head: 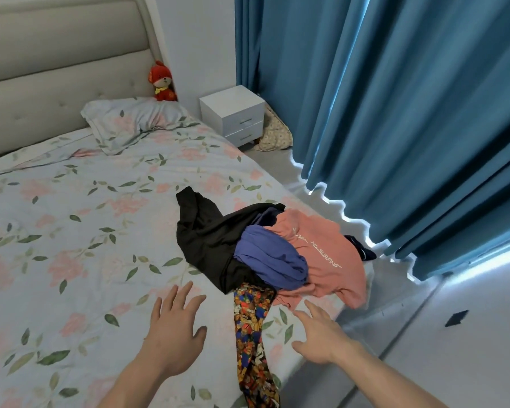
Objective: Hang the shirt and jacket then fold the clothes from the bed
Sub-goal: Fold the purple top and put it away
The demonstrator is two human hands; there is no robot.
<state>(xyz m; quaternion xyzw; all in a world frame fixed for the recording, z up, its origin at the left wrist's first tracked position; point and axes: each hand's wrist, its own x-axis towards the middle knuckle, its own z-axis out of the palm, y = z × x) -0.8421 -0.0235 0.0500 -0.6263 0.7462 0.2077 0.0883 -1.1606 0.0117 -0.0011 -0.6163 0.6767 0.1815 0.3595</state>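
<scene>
**Two spread hands above the bed, clothes heaped at its right edge**

Nearest the camera, the left hand (175, 322) is stretched out palm down over the floral bedsheet (71, 231), fingers straight and fanned apart, gripping nothing. The right hand (318, 334) reaches forward near the right edge of the bed, fingers likewise extended and loose, its fingertips just short of the hem of the salmon-pink T-shirt (330, 260); whether either hand actually touches the sheet cannot be told.

Between the two hands runs a long strip of multicoloured patterned fabric (252, 334) (orange, blue and yellow figures), trailing from the pile down toward the near edge of the bed.

Just beyond the hands lies the pile of clothes, close to the bed's right edge. The pink T-shirt with white lettering is spread flattest, on the right, its lower part draping over the edge. A crumpled blue-purple garment (271, 257) sits on top of it, and a black garment (206, 240) sprawls to the left of that, one end reaching further up the bed. A small dark piece (362, 248) pokes out behind the pink shirt.

Further off, a floral pillow (136, 122) rests by the padded grey headboard (56, 69), with a red plush toy (162, 82) at the far right corner. Beside the bed stand a white two-drawer nightstand (233, 113) and heavy teal curtains (395, 113).
</scene>
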